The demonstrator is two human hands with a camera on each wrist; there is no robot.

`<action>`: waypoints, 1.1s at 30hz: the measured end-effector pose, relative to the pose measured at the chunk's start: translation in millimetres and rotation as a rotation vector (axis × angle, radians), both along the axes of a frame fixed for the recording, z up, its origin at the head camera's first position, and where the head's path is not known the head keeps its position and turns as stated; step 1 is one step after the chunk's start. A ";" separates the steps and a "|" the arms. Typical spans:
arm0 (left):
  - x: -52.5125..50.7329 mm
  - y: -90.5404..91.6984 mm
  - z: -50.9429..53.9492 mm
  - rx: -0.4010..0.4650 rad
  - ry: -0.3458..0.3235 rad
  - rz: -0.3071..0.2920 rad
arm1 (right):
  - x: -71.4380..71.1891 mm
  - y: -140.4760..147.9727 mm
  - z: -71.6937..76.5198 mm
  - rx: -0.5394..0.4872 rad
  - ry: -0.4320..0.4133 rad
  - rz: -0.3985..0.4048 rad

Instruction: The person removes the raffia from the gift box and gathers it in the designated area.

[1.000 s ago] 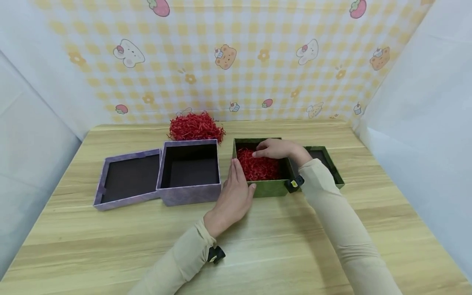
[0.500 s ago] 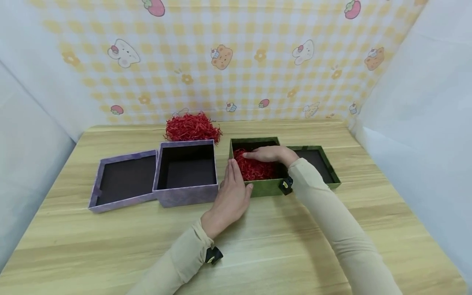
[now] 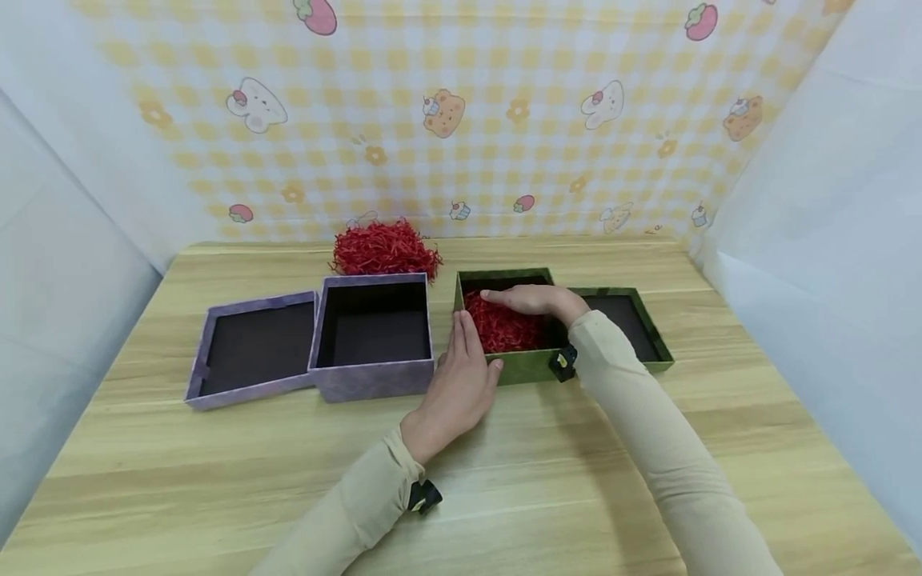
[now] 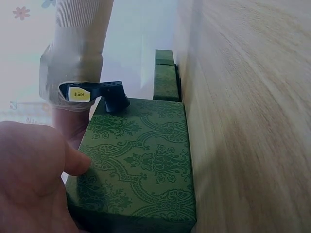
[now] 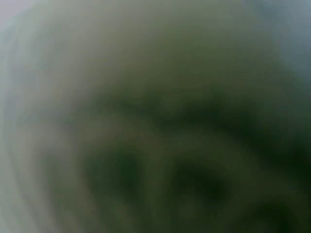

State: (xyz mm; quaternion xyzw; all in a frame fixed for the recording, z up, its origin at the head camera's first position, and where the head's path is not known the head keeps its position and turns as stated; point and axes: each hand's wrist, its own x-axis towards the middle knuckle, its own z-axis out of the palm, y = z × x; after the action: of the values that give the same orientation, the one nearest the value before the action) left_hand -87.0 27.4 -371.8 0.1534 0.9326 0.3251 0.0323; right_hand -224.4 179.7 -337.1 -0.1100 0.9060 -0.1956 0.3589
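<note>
An open green patterned box [image 3: 526, 367] holds crinkled red paper shreds [image 3: 510, 330]. My left hand [image 3: 458, 384] rests against the box's near-left corner. Its straight fingers lie along the left wall, and the thumb [image 4: 77, 162] touches the front wall. My right hand [image 3: 531, 299] reaches over the box from the right, palm down on the shreds, with most of its fingers hidden beneath it. The wrist camera below it sits at the box's front-right corner. The right wrist view is only a dark greenish blur.
Left of the green box stands an open purple box [image 3: 378, 381] with a black inside, its purple lid [image 3: 261, 348] beside it. A heap of red paper shreds [image 3: 385, 248] lies behind. The green lid [image 3: 619, 320] lies to the right on the wooden table [image 3: 504, 496].
My right hand has lowered onto the shreds in the green box and its wrist has shifted slightly left. The left hand stays at the box corner.
</note>
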 end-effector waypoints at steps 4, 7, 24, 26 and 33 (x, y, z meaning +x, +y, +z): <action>-0.1 1.4 0.9 0.005 -0.007 0.001 | 1.1 -4.5 -1.2 0.010 0.012 0.038; 0.6 1.4 0.6 0.007 -0.001 0.005 | 2.1 -11.2 -3.8 0.022 0.033 0.083; -0.7 0.8 0.9 -0.004 0.015 -0.002 | 2.8 -9.0 -7.2 -0.087 -0.029 0.049; -0.3 0.8 0.1 -0.010 0.020 -0.005 | 3.9 -8.7 -7.5 -0.100 -0.052 0.043; 1.0 1.3 -0.6 -0.005 0.040 -0.009 | 3.1 -4.3 -8.9 -0.235 -0.090 0.176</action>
State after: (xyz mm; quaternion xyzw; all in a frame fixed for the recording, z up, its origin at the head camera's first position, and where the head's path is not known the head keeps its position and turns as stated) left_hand -86.0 28.7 -372.4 0.1638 0.9332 0.3196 0.0152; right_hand -221.3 175.4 -346.0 -0.2215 0.8466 -0.2727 0.3998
